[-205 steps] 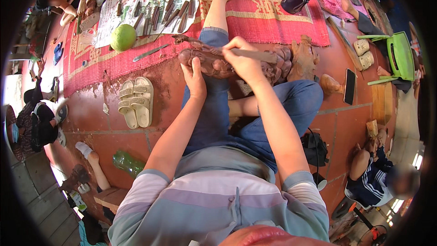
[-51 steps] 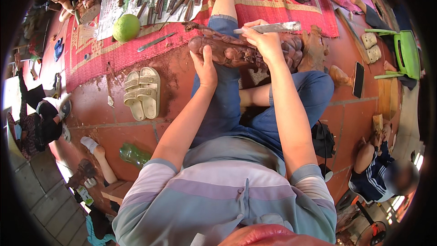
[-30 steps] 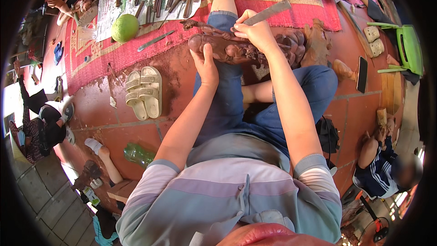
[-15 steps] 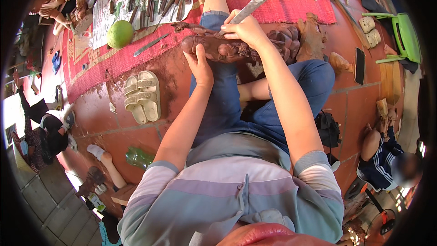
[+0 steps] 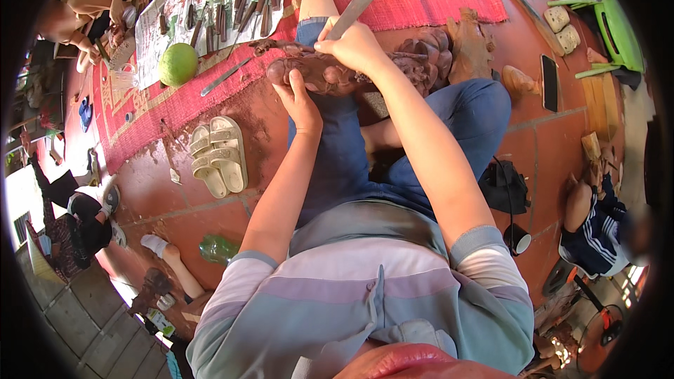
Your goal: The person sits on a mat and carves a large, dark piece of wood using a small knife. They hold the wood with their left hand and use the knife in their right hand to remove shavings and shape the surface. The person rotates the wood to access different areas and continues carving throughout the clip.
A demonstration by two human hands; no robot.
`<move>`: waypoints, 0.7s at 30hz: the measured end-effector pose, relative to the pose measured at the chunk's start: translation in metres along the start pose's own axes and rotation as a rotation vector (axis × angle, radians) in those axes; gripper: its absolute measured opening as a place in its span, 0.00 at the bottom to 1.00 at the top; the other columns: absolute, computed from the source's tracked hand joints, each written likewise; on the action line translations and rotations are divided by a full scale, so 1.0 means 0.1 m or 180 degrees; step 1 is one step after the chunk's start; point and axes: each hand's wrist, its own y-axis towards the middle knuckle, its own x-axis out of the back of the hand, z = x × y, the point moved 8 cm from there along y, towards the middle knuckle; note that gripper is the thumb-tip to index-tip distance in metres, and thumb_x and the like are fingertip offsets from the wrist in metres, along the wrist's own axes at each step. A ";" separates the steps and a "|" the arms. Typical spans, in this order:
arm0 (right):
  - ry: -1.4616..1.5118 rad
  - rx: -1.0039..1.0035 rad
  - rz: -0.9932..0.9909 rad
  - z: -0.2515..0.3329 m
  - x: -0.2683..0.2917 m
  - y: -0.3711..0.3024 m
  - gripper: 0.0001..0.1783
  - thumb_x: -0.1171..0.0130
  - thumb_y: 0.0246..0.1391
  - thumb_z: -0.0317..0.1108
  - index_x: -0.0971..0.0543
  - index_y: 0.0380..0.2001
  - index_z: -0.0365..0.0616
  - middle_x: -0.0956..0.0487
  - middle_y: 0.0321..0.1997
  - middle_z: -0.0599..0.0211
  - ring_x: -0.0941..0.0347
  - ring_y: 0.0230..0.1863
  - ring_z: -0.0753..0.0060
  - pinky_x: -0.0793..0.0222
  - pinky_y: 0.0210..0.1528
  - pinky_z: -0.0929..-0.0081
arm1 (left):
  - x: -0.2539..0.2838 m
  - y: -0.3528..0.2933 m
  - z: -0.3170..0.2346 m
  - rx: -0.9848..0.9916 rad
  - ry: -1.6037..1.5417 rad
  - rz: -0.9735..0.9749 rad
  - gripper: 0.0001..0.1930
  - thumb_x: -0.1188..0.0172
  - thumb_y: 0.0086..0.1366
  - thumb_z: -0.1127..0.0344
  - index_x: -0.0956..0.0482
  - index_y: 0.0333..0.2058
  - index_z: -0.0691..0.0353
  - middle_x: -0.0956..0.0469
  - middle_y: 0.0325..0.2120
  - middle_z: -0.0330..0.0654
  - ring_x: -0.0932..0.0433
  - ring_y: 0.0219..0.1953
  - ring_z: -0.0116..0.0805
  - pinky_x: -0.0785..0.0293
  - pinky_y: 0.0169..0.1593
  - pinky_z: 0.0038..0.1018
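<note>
- The white sheet [image 5: 149, 49] bears green and red print, too small to read.
- The brown wood carving [image 5: 333, 78] lies across the outstretched leg [image 5: 317, 0], long axis left to right, rounded end leftward.
- The left hand [image 5: 302, 109] grips that end.
- The right hand [image 5: 354, 45] pinches a flat grey tool [image 5: 357, 9], slanting up-right.

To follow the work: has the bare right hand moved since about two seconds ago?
Yes. Against the steady reddish-brown wooden carving, the right hand shifted left, toward the rounded end.
</note>
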 end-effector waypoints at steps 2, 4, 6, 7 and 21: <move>0.0897 -0.0561 0.0098 -0.16 0.01 0.08 0.08 0.36 0.44 0.30 0.25 0.26 0.40 0.23 0.25 0.68 0.25 0.30 0.77 0.28 0.30 0.79 | 0.00 0.00 0.00 0.0007 -0.0005 -0.0010 0.28 0.51 0.66 0.55 0.47 0.59 0.64 0.39 0.55 0.45 0.40 0.57 0.36 0.46 0.60 0.31; 0.1386 -0.1060 0.0030 -0.27 0.04 0.09 0.07 0.37 0.43 0.30 0.24 0.25 0.39 0.22 0.29 0.65 0.26 0.31 0.77 0.28 0.31 0.77 | 0.00 -0.01 -0.02 -0.0012 0.0013 -0.0023 0.28 0.51 0.66 0.55 0.46 0.59 0.64 0.39 0.55 0.45 0.39 0.57 0.36 0.46 0.60 0.31; 0.0431 -0.0446 0.0006 -0.08 0.02 0.06 0.07 0.37 0.43 0.29 0.24 0.25 0.40 0.23 0.29 0.66 0.26 0.31 0.76 0.28 0.30 0.76 | 0.01 -0.01 -0.04 -0.0056 0.0056 -0.0040 0.28 0.51 0.66 0.55 0.46 0.59 0.64 0.39 0.55 0.45 0.39 0.57 0.36 0.45 0.60 0.31; -0.0058 -0.0159 -0.0012 0.04 0.01 0.01 0.07 0.37 0.43 0.29 0.24 0.25 0.40 0.23 0.29 0.66 0.26 0.31 0.76 0.28 0.30 0.76 | 0.01 -0.01 -0.01 -0.0042 -0.0014 -0.0029 0.28 0.51 0.66 0.55 0.46 0.59 0.64 0.39 0.55 0.45 0.39 0.56 0.36 0.45 0.60 0.31; 0.0840 -0.0705 0.0102 -0.21 0.07 0.11 0.09 0.36 0.42 0.30 0.25 0.26 0.39 0.23 0.28 0.65 0.25 0.29 0.74 0.27 0.32 0.72 | 0.00 -0.01 -0.02 -0.0013 0.0062 -0.0040 0.28 0.51 0.66 0.55 0.46 0.59 0.63 0.38 0.54 0.46 0.38 0.55 0.35 0.44 0.59 0.30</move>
